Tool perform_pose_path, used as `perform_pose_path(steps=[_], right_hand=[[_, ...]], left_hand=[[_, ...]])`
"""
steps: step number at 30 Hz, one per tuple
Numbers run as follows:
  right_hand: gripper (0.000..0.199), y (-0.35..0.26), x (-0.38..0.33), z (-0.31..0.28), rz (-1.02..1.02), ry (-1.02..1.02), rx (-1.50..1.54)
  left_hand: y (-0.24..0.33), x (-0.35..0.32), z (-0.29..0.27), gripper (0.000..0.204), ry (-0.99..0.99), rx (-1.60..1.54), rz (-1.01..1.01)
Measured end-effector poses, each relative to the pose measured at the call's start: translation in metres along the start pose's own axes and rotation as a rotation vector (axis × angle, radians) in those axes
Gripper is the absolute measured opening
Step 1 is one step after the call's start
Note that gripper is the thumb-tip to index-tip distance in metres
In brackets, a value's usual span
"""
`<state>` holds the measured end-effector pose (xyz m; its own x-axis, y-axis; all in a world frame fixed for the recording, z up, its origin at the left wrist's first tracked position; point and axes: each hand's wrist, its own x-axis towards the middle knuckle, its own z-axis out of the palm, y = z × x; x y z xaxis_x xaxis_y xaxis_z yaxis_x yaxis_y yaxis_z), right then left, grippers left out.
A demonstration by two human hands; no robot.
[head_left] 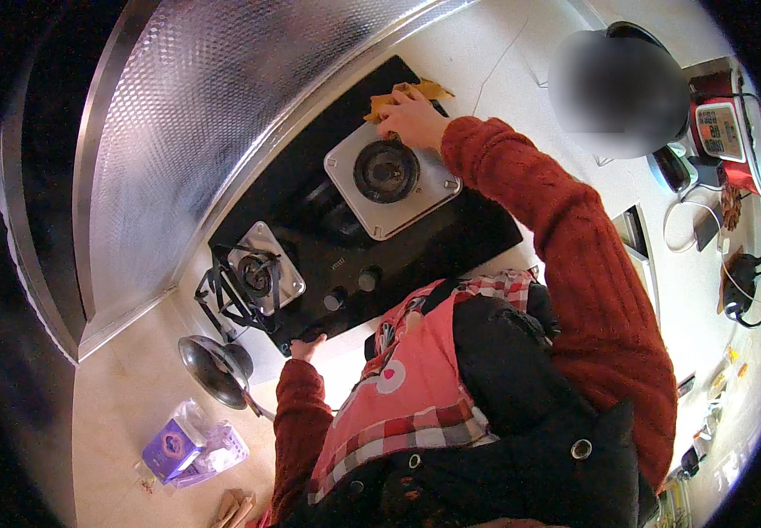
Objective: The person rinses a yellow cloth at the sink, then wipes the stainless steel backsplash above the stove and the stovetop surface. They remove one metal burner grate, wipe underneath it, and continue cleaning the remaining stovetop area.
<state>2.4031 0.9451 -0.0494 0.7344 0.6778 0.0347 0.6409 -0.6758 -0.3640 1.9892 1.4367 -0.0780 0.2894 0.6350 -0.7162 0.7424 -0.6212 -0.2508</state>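
My right hand (pixel 411 121) presses a yellow-brown cloth (pixel 433 89) onto the far right part of a black gas cooktop (pixel 319 211). Its fingers are bent over the cloth, beside a square silver burner plate (pixel 354 211) with a dark round burner (pixel 387 172). At the cooktop's near left corner rests my left hand (pixel 307 347), fingers extended against the edge and holding nothing. Close to it, a black pot stand (pixel 222 295) sits askew, partly over the smaller left burner plate (pixel 288 277). Two knobs (pixel 368 280) are on the front part of the cooktop.
A wok (pixel 209 370) lies left of the cooktop, with a purple tissue pack (pixel 174 449) nearer me. Textured metal sheeting (pixel 187 114) stands behind. At the right are a blurred round object (pixel 618 92), a red appliance (pixel 722 132) and a black kettle-like item (pixel 741 286).
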Motion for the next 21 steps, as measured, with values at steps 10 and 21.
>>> perform_pose_path(steps=[10, 21], right_hand=[[0.024, 0.0, 0.021, -0.005, -0.145, -0.121, -0.027], [0.016, 0.044, -0.006, 0.026, 0.237, 0.343, 0.314]], left_hand=[[0.013, -0.025, 0.001, 0.136, 0.029, -0.107, 0.03], [0.025, -0.039, -0.003, 0.136, 0.047, -0.124, 0.027]])
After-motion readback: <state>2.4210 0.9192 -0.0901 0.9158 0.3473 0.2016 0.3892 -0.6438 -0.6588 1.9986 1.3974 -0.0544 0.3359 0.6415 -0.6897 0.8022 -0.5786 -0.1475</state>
